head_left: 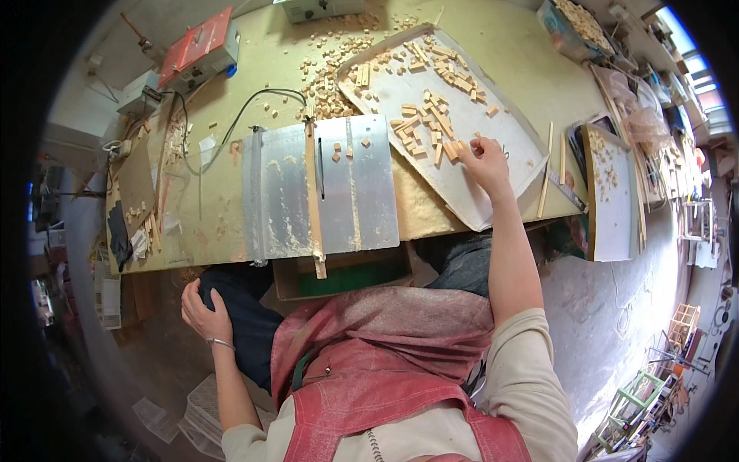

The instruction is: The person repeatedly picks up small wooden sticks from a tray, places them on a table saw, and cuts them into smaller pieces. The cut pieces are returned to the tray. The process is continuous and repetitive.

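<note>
My right hand (pixel 486 163) reaches over a shallow white metal tray (pixel 514 146). Its fingers are closed in a pinch at a small wooden block (pixel 454 149), though the fingertips partly hide the grip. Several more small wooden blocks (pixel 419 127) lie heaped just left of that hand, and others are scattered at the tray's far end. My left hand (pixel 205 311) rests on my left knee, below the table edge, holding nothing, its fingers apart. Between the hands a metal saw plate (pixel 289 181) carries a wooden strip (pixel 314 192) beside a narrow slot, with sawdust and small wooden cubes on it.
Many offcut cubes (pixel 323 85) spread over the green tabletop (pixel 258 69) behind the plate. A red-topped machine box (pixel 198 50) stands far left, with a black cable (pixel 185 115) running from it. At right are a filled tub (pixel 573 31) and a propped tray (pixel 612 200).
</note>
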`<state>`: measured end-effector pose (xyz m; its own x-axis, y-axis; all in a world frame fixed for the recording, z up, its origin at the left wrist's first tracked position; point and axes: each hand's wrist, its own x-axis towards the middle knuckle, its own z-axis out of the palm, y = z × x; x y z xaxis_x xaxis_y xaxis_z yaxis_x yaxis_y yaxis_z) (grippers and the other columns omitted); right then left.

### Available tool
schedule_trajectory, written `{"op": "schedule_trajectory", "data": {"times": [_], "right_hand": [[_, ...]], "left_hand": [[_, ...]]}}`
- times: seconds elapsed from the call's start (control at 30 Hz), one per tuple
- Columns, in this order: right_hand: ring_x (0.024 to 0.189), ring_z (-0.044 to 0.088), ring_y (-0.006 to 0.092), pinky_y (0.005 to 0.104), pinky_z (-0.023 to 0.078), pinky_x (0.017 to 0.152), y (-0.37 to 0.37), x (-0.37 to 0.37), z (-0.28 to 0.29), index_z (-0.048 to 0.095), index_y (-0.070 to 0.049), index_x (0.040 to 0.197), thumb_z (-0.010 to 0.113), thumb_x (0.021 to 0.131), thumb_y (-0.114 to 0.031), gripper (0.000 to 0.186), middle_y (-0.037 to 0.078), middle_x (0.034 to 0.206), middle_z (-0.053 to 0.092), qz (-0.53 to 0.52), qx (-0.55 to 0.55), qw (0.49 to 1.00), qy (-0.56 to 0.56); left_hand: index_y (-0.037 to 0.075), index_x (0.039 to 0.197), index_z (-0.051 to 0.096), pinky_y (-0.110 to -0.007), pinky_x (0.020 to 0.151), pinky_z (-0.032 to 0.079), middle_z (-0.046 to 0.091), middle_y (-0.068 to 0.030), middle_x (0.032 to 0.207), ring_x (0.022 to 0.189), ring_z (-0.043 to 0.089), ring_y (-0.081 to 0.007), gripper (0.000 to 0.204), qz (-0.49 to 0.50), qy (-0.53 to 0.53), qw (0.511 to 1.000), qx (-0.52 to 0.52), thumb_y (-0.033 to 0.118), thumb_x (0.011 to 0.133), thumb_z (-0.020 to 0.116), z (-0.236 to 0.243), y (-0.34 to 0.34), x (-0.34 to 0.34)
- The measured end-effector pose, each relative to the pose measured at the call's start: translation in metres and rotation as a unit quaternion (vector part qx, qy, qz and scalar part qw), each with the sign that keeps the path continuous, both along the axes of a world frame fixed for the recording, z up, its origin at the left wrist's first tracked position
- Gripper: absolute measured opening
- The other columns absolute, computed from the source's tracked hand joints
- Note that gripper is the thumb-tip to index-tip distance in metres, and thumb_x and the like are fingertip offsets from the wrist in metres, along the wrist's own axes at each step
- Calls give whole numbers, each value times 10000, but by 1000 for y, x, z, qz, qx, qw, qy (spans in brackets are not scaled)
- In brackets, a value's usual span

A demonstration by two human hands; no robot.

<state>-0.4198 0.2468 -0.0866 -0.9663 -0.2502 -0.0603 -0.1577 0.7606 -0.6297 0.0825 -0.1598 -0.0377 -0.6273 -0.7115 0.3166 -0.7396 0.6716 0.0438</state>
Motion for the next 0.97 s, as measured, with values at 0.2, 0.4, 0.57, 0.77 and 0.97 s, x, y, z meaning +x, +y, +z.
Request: {"op": "schedule_trajectory", "data": {"times": [0.2,0.4,0.57,0.77,0.97], "right_hand": [[1141,648,394,476,545,980,-23,17,12,622,-13,1223,785,771,-468,662,216,1250,603,11,135,991,15],[1060,649,366,460,542,919,-16,33,21,621,-7,1167,793,751,-297,535,190,1164,606,26,33,997,69],[954,614,314,419,487,851,-43,122,79,622,-34,1118,791,729,-108,430,135,1077,614,163,-128,968,143],[1038,622,335,450,461,955,-95,191,96,642,-45,1150,763,732,-173,453,134,1104,624,265,-93,940,192],[1125,617,353,470,454,1026,-122,199,93,652,-31,1194,754,762,-188,471,161,1163,626,301,-6,941,157]], "left_hand": [[77,1317,634,-509,1160,376,628,-112,1372,1317,573,-321,391,-9,3,1000,-6,186,950,713,-1,-2,-2],[85,1315,644,-507,1143,393,638,-110,1361,1304,583,-326,392,-21,23,999,-10,188,944,720,0,-3,-4],[78,1298,660,-486,1107,420,672,-115,1290,1231,620,-324,398,-35,107,993,30,150,914,735,5,0,0],[77,1188,707,-448,1044,436,682,-117,1184,1111,635,-325,335,-230,239,939,94,103,860,764,61,67,-76],[113,1137,741,-432,1118,359,647,-89,1268,1231,587,-269,281,-327,192,907,183,158,863,782,83,125,-145]]}}
